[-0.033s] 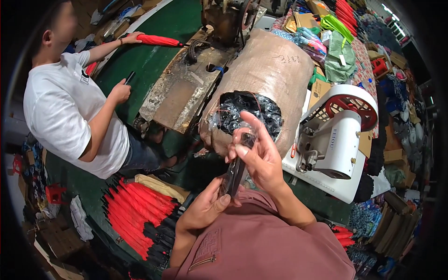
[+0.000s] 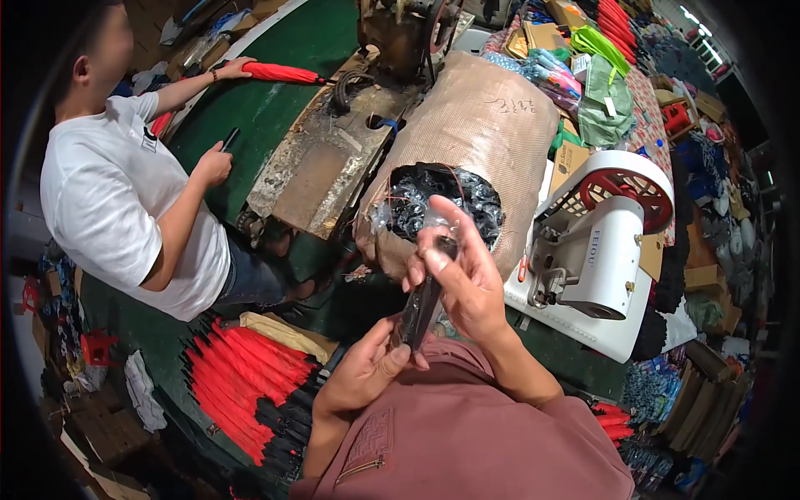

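A long, dark piece in a clear plastic sleeve (image 2: 419, 310) slants upward in front of my body. My left hand (image 2: 367, 371) is closed round its lower end, the thumb lying along it. Higher up, my right hand (image 2: 467, 279) pinches the upper end between thumb and fingers, its index finger stretched out past the top beside loose clear plastic. Just beyond my hands lies a big tan woven sack (image 2: 492, 108). Through a hole in its near end, black things wrapped in clear plastic (image 2: 417, 187) show; their exact kind is hidden.
A white sewing machine (image 2: 596, 258) stands at right, with an old, grimy machine (image 2: 400, 46) beyond the sack. At left a co-worker (image 2: 108, 200) holds a folded red umbrella (image 2: 283, 72) and a dark, slim object (image 2: 231, 139). Folded red umbrellas (image 2: 242, 375) lie in a pile lower left.
My right thumb has shifted slightly up the wrapped piece. Both hands keep their hold, and the rest has hardly moved.
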Tool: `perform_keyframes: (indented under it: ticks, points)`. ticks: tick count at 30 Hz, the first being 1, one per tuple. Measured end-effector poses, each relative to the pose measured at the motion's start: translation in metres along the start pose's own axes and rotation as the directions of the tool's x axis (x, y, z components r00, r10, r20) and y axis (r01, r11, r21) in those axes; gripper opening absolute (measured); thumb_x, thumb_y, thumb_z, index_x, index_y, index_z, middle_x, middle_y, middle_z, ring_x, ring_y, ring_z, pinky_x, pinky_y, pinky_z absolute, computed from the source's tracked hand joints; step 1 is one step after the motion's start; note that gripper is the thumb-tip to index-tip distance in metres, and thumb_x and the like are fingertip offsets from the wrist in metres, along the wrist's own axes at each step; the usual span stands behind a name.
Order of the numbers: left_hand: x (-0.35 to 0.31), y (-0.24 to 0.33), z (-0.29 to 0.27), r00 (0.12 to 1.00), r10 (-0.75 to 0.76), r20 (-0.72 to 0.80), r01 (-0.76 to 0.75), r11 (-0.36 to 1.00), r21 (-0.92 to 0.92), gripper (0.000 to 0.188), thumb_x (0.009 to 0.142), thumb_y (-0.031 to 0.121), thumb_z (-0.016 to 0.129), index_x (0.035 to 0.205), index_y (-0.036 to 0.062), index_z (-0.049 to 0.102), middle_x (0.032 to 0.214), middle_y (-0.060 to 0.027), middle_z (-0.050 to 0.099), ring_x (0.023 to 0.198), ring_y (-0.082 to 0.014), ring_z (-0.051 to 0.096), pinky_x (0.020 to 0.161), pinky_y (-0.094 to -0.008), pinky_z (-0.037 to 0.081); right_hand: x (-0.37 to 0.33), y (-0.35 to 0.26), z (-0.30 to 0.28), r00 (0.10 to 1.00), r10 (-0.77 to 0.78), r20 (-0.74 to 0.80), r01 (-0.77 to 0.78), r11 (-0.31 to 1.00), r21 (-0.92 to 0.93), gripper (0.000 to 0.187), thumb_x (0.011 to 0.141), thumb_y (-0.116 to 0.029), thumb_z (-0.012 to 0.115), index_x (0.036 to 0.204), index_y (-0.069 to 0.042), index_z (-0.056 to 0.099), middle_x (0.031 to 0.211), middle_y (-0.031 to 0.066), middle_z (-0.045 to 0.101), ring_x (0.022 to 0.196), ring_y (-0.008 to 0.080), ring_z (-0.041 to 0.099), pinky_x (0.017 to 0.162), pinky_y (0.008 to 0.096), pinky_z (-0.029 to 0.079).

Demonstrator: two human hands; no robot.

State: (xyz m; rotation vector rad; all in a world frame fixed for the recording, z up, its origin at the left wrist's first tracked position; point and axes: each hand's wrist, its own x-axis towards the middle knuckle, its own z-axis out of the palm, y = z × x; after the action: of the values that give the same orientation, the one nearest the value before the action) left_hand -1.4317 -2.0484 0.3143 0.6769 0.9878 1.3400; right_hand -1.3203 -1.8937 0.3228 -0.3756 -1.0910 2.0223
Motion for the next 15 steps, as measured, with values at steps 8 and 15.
perform_keyframes:
  ticks: [8, 15]
  points:
    - [0.017, 0.024, 0.014, 0.968, -0.105, -0.227, 0.122, 0.990, 0.063, 0.052, 0.103, 0.038, 0.063, 0.136, -0.0007, 0.053, 0.106, -0.0104, 0.070, 0.081, -0.0178, 0.068, 0.072, -0.0316, 0.055, 0.002, 0.001, 0.021, 0.980, 0.190, -0.061, -0.194, 0.978, -0.081, 0.042, 0.107, -0.033, 0.059, 0.133, -0.002, 0.050, 0.087, 0.0048, 0.061, 0.074, 0.0136, 0.060, 0.070, 0.0321, 0.054]
    - [0.032, 0.004, -0.009, 0.955, -0.155, -0.253, 0.225, 0.934, 0.276, 0.081, 0.095, 0.069, 0.057, 0.159, 0.0213, 0.042, 0.154, -0.0211, 0.052, 0.132, -0.0379, 0.058, 0.111, -0.0413, 0.045, -0.020, -0.002, -0.017, 0.999, -0.024, 0.032, 0.035, 0.921, -0.387, 0.054, 0.107, -0.042, 0.055, 0.127, 0.007, 0.044, 0.102, 0.0241, 0.064, 0.089, 0.0347, 0.065, 0.080, 0.0436, 0.053]
